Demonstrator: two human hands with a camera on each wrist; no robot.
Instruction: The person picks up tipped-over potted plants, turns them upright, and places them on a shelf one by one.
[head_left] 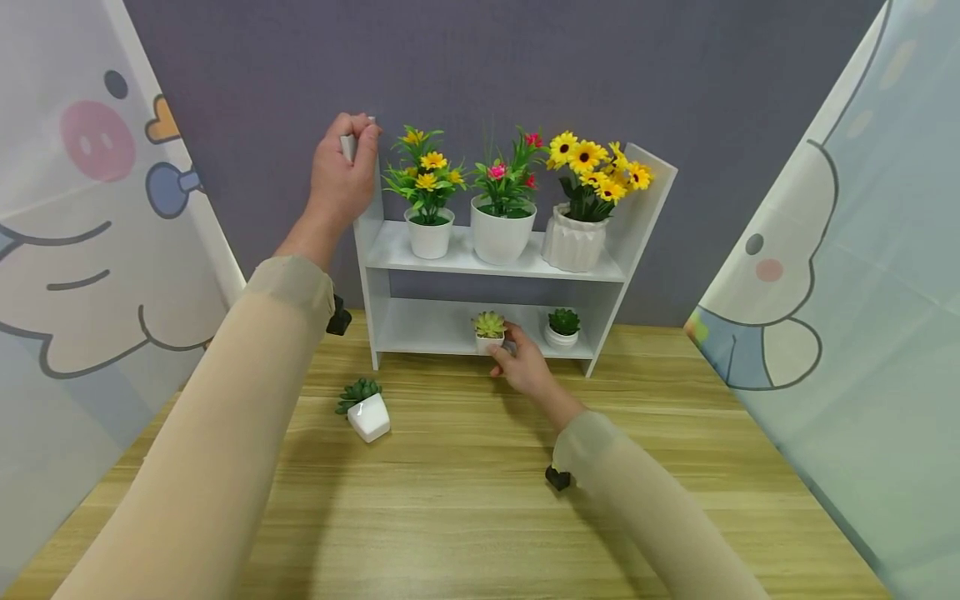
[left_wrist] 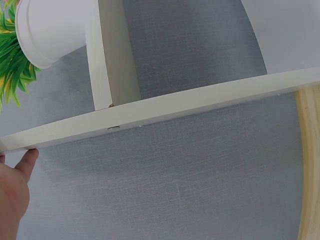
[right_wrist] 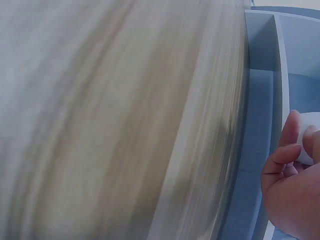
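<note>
My left hand (head_left: 343, 171) grips the upper end of the left side panel of a white two-tier shelf (head_left: 495, 268); in the left wrist view its thumb (left_wrist: 28, 161) lies against that panel (left_wrist: 165, 106). My right hand (head_left: 527, 365) pinches a small white pot holding a light green succulent (head_left: 489, 325) at the front of the lower tier. In the right wrist view, the fingers (right_wrist: 290, 132) partly cover the white pot (right_wrist: 309, 120). Whether the pot touches the board is unclear.
A dark green succulent (head_left: 563, 322) stands lower right. Above it are yellow sunflowers (head_left: 588, 162), pink flowers (head_left: 504, 221) and yellow flowers (head_left: 430, 237) in white pots. Another succulent in a white pot (head_left: 369, 418) lies tipped over on the wooden table (head_left: 450, 500), front left of the shelf.
</note>
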